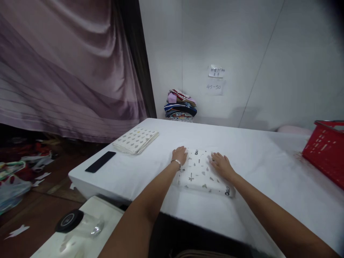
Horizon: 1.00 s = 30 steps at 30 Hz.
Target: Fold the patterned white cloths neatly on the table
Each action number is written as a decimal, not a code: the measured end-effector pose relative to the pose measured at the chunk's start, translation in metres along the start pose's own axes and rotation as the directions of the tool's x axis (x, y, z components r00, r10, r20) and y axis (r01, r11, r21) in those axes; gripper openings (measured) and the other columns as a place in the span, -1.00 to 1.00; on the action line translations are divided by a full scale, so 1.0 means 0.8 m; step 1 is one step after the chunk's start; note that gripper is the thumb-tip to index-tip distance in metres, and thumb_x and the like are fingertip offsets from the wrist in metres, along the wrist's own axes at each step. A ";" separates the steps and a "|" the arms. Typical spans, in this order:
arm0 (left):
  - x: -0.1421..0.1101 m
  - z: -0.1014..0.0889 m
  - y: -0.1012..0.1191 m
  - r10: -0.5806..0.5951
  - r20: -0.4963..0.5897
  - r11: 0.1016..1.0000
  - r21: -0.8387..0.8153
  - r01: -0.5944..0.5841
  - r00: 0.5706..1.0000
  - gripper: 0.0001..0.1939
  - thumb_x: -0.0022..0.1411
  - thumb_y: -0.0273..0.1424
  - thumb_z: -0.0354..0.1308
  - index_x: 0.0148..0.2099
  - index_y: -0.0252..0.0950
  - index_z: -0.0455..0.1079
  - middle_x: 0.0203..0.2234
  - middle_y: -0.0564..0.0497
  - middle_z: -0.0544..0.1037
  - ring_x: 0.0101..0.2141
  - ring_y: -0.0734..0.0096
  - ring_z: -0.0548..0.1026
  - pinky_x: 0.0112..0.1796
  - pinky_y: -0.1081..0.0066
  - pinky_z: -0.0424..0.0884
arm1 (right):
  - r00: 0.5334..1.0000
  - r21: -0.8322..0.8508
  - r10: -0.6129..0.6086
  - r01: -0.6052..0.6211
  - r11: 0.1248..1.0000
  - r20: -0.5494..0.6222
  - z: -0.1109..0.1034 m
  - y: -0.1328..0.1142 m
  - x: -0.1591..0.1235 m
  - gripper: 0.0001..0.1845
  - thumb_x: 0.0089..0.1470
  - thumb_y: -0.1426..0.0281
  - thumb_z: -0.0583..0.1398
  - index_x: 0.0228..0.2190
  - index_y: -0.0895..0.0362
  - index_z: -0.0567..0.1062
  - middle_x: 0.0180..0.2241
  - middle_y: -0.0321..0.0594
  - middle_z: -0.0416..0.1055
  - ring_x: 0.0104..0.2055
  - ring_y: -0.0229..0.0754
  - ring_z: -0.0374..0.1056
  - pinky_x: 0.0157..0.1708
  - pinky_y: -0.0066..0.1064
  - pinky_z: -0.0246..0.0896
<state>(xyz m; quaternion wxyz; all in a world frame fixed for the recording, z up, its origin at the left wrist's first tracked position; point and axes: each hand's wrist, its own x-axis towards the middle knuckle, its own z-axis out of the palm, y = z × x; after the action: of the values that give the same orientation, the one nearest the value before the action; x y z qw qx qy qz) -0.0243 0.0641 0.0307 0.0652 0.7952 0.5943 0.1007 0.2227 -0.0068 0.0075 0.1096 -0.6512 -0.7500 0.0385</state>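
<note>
A folded white cloth [199, 173] with small grey-brown printed figures lies flat on the white-covered table [258, 157] in front of me. A clear, shiny border shows around it, perhaps a plastic sleeve. My left hand [179, 155], with a bracelet at the wrist, rests on the cloth's upper left edge, fingers stretched forward. On the upper right side lies my right hand [222, 165], palm down and fingers apart. Neither hand visibly grips the cloth. Another folded white cloth [136, 140], with grey leaf-like prints, sits at the table's far left.
A dark flat phone-like slab [100, 162] is near the left edge. At the right stands a red plastic basket [326, 152]. Folded fabrics [180, 105] are piled behind the table by the wall. A clear jar with a black lid [70, 221] lies on a lower white surface.
</note>
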 end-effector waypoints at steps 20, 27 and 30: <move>0.076 0.013 -0.038 0.045 0.063 0.983 -0.182 -0.033 0.997 -0.73 0.28 -0.31 -0.11 -0.18 -0.23 0.40 -0.27 0.01 0.54 -0.25 0.38 0.46 -0.21 0.42 0.34 | 0.998 0.145 0.066 -0.064 0.987 -0.010 0.000 0.009 0.098 -0.76 0.18 0.39 0.00 -0.29 0.11 0.46 -0.22 -0.20 0.46 -0.19 -0.19 0.32 -0.26 -0.46 0.09; 0.077 0.016 -0.034 -0.009 0.116 0.984 -0.176 0.029 0.993 -0.80 0.25 -0.33 -0.06 -0.22 -0.20 0.38 -0.28 0.03 0.55 -0.28 0.38 0.46 -0.27 0.43 0.33 | 0.993 0.010 0.052 -0.053 0.999 0.106 0.006 0.013 0.099 -0.62 0.26 0.25 -0.11 -0.26 0.11 0.44 -0.22 -0.16 0.45 -0.19 -0.16 0.32 -0.26 -0.42 0.08; 0.081 0.013 -0.033 -0.018 0.123 0.986 -0.159 0.038 0.992 -0.79 0.25 -0.33 -0.05 -0.17 -0.19 0.38 -0.24 0.03 0.55 -0.23 0.36 0.47 -0.22 0.41 0.33 | 0.993 -0.046 0.045 -0.040 0.998 0.107 0.009 0.015 0.098 -0.57 0.27 0.23 -0.15 -0.27 0.12 0.45 -0.20 -0.14 0.44 -0.16 -0.15 0.31 -0.22 -0.40 0.10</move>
<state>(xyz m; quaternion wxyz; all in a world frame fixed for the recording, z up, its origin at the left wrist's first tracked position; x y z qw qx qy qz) -0.0286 0.1339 0.0197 0.1666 0.7835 0.5904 0.0993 0.2227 0.0728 0.0071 0.0538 -0.6661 -0.7415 0.0596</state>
